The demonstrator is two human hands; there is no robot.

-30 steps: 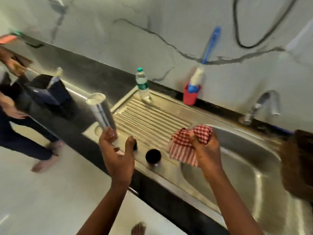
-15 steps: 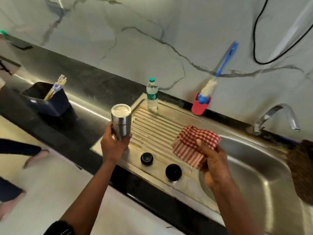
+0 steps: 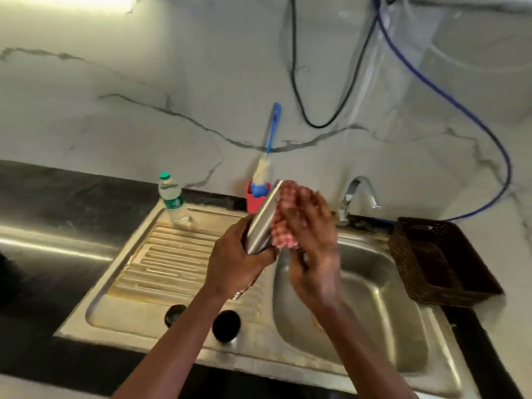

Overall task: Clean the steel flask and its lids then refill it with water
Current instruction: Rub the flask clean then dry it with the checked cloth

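My left hand [image 3: 234, 262] grips the lower end of the steel flask [image 3: 262, 223], which tilts up and to the right above the edge of the sink basin. My right hand [image 3: 312, 246], blurred, holds a red-and-white checked cloth [image 3: 285, 223] against the flask's side. Two black lids lie on the draining board near its front edge: a smaller one [image 3: 174, 313] on the left, partly behind my left forearm, and a larger one [image 3: 226, 324] on the right.
The steel sink basin [image 3: 374, 306] lies under my right arm, its tap [image 3: 357, 194] behind. A plastic water bottle [image 3: 172, 197] and a red cup holding a blue bottle brush [image 3: 259, 185] stand at the back. A dark wicker basket [image 3: 437, 257] sits right of the sink.
My left hand carried the flask from the left side of the draining board to the basin edge and tilted it. My right hand brought the cloth up against it.
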